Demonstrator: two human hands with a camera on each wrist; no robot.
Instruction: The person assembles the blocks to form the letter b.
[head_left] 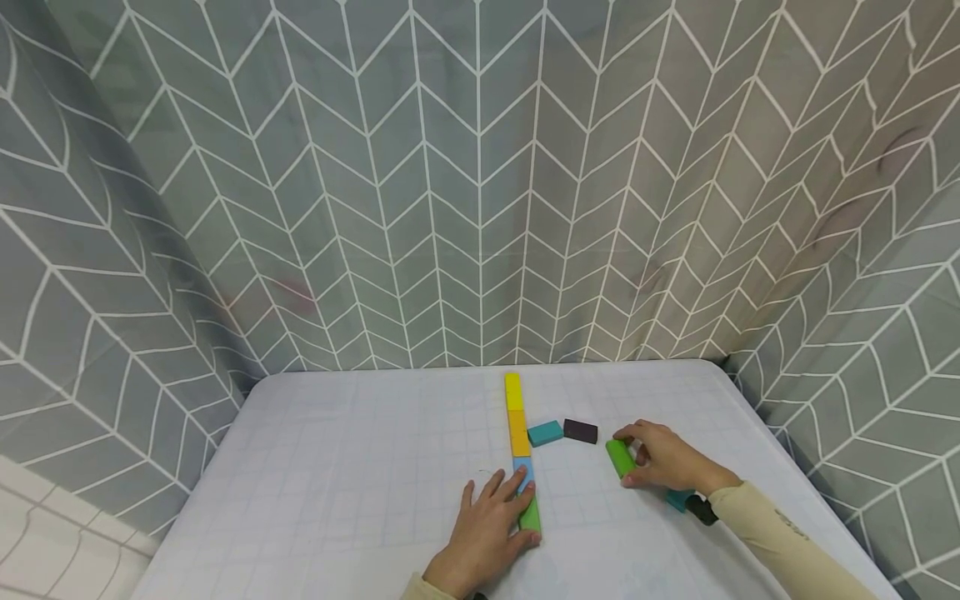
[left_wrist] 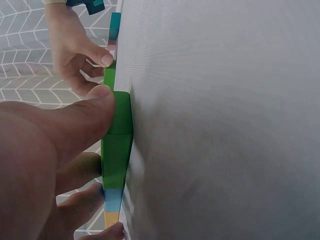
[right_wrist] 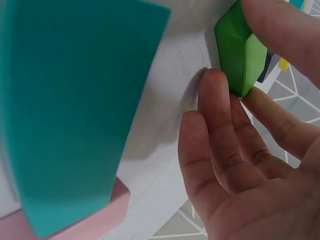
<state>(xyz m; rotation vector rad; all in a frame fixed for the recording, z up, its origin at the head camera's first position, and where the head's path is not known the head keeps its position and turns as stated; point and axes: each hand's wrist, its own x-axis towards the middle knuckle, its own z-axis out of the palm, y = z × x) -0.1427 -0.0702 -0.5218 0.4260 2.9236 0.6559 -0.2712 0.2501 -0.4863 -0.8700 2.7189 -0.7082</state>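
Teal block [right_wrist: 85, 115] looms closest, in my right wrist view. I see the right hand [head_left: 660, 457] pinch a green block [head_left: 620, 458] by its ends, right of the multicoloured row [head_left: 519, 442] on the desk [head_left: 337, 483]; the left hand [head_left: 489, 527], fingers spread, touches that row, probably steadying it. Blocks look smooth, straight-edged.

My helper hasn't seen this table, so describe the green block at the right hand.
On the white-covered table, find the right hand, right of the long block row. It pinches the green block; unlike the teal block and near-black block nearby, it's held.
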